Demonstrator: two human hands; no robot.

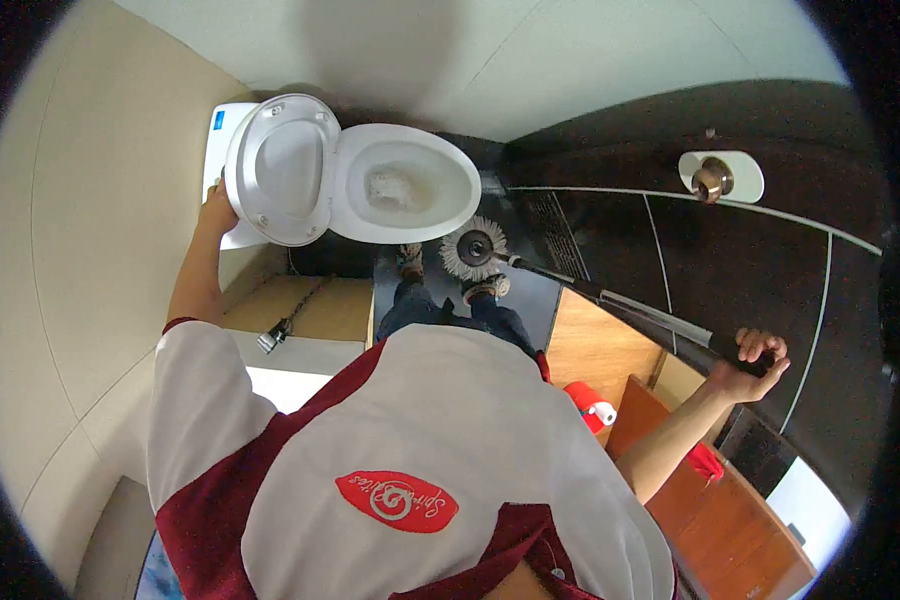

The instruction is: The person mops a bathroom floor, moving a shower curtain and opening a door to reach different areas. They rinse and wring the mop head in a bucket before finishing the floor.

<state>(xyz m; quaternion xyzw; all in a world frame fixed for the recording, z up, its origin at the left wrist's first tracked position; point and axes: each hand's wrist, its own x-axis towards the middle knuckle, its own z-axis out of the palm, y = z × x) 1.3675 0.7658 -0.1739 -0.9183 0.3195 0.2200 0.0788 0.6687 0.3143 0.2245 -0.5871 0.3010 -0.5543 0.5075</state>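
My left hand (220, 207) reaches to the white toilet tank (232, 118), by the edge of the raised toilet seat (256, 200). Its fingers are mostly hidden there. The open toilet bowl (455, 185) shows whitish water or foam at its bottom. Out to the right, my right hand (755, 368) has its fingers curled round the upper end of a long-handled mop (655, 318). The round mop head (473, 248) with pale fringe rests on the dark floor, beside the toilet and near my shoes.
A door (770, 260) with a round knob (712, 180) stands at the right. Below it are a wooden cabinet (595, 340), a red holder with a paper roll (603, 411) and a red cloth (705, 462). A hand sprayer (273, 337) hangs at the left. Walls close in behind the toilet.
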